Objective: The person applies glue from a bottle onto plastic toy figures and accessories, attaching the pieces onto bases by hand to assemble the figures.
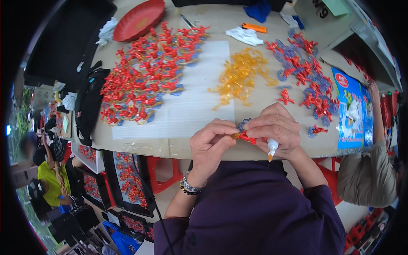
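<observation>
Just over the table's near edge, my two hands meet around a small red plastic figure (pixel 245 136) with a clear bluish piece and a bit of yellow on it. My left hand (pixel 212 140) pinches its yellow end between thumb and fingertips. Thumb and fingers of my right hand (pixel 278 127) grip the other side. Tucked in the same right hand is a white glue bottle (pixel 273 144), its orange nozzle pointing down. Beyond my hands lies a heap of clear yellow pieces (pixel 244 72). Fingers partly hide the figure.
Many red figures (pixel 144 72) with yellow and bluish parts cover a white sheet (pixel 199 97) at left. More red and bluish ones (pixel 304 68) lie at right, by a blue printed sheet (pixel 355 110). A red dish (pixel 139 19) and orange cutter (pixel 254 28) lie at the back. Other people sit nearby.
</observation>
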`<state>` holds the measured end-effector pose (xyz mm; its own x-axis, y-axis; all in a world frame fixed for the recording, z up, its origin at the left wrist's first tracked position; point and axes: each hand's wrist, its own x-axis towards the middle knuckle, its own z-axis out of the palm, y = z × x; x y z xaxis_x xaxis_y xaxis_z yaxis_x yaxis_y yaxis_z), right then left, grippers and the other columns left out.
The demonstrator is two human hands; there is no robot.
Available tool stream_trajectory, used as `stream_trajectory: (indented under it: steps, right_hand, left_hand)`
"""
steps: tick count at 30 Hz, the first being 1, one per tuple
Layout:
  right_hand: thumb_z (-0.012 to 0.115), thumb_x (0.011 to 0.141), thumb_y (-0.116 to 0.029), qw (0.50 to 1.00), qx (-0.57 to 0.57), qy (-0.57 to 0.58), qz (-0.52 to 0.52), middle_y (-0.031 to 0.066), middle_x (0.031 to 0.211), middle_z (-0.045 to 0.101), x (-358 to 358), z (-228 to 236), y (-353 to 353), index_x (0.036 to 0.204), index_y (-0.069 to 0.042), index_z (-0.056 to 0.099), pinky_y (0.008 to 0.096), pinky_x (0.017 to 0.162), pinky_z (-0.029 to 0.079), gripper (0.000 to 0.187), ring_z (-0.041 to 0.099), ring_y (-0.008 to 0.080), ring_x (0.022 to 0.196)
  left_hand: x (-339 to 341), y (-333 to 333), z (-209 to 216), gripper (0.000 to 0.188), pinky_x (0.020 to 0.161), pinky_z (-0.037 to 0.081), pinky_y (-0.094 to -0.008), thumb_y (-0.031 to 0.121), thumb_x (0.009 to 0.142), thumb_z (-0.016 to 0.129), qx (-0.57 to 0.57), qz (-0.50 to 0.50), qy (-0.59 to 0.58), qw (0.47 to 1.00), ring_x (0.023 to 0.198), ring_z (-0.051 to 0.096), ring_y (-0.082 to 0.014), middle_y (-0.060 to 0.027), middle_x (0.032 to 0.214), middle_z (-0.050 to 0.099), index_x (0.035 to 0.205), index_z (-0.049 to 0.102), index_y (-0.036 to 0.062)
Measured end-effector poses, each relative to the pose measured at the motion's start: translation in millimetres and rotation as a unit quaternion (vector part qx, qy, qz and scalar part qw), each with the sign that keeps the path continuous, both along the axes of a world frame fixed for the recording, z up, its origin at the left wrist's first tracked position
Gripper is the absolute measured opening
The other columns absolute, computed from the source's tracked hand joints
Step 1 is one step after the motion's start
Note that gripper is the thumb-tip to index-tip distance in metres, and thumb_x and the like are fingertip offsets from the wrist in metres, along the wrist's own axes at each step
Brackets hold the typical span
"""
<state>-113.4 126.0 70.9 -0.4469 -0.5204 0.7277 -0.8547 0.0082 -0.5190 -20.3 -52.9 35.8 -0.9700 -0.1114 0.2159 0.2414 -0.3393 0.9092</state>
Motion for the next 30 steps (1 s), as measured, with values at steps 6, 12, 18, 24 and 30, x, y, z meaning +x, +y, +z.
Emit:
stream_trajectory:
  steps: [6,12,18,24,30]
  right_hand:
    - [0.084,0.065,-0.004,0.995,-0.012,-0.082,0.047,0.0064,0.089,0.072,-13.1,10.6,-41.6,0.088,-0.007,0.07,0.0308,0.072,0.048,0.027,0.063,0.0204,0.08]
    - [0.08,0.067,0.001,0.973,0.013,-0.229,-0.022,0.006,0.09,0.07,-49.1,15.2,-93.9,0.088,-0.003,0.07,0.0291,0.076,0.049,0.024,0.063,0.0168,0.084]
    - [0.078,0.068,-0.001,0.957,0.077,-0.279,-0.005,0.0061,0.089,0.069,-61.9,18.4,-127.3,0.088,-0.002,0.07,0.0278,0.08,0.048,0.021,0.062,0.0156,0.086]
    - [0.079,0.066,-0.003,0.956,0.088,-0.264,0.089,0.0074,0.087,0.069,-8.2,6.4,-185.2,0.088,-0.002,0.07,0.0304,0.079,0.049,0.023,0.063,0.018,0.087]
    - [0.078,0.065,-0.007,0.954,0.064,-0.246,0.16,0.0098,0.083,0.068,17.7,21.8,-272.7,0.091,-0.005,0.071,0.0316,0.07,0.051,0.027,0.066,0.0196,0.077]
  left_hand:
    - [6.1,-12.0,10.2,0.048,0.072,0.046,-0.0204,0.011,0.085,0.074,0.079,0.1,-0.01,0.992,0.085,0.053,-0.0082,-0.0069,0.105,0.062,0.126,0.053,-0.003]
    - [21.2,-25.1,-20.3,0.033,0.068,0.042,-0.0174,0.009,0.091,0.067,-0.117,0.253,-0.071,0.958,0.074,0.052,-0.0043,-0.0017,0.088,0.063,0.12,0.055,-0.0018]
    - [34.3,-41.3,-34.1,0.026,0.061,0.041,-0.018,0.004,0.09,0.067,-0.287,0.286,-0.039,0.914,0.069,0.05,-0.003,0.0001,0.081,0.063,0.115,0.059,-0.0006]
    - [46.0,-60.5,-39.1,0.018,0.062,0.042,-0.0183,0.002,0.088,0.067,-0.219,0.445,-0.068,0.866,0.07,0.052,-0.0038,-0.0008,0.084,0.06,0.104,0.059,0.0009]
    - [57.2,-108.1,-40.4,0.018,0.077,0.047,-0.033,0.0,0.08,0.068,-0.304,0.551,-0.094,0.771,0.082,0.058,-0.0219,-0.0097,0.087,0.06,0.097,0.061,0.001]
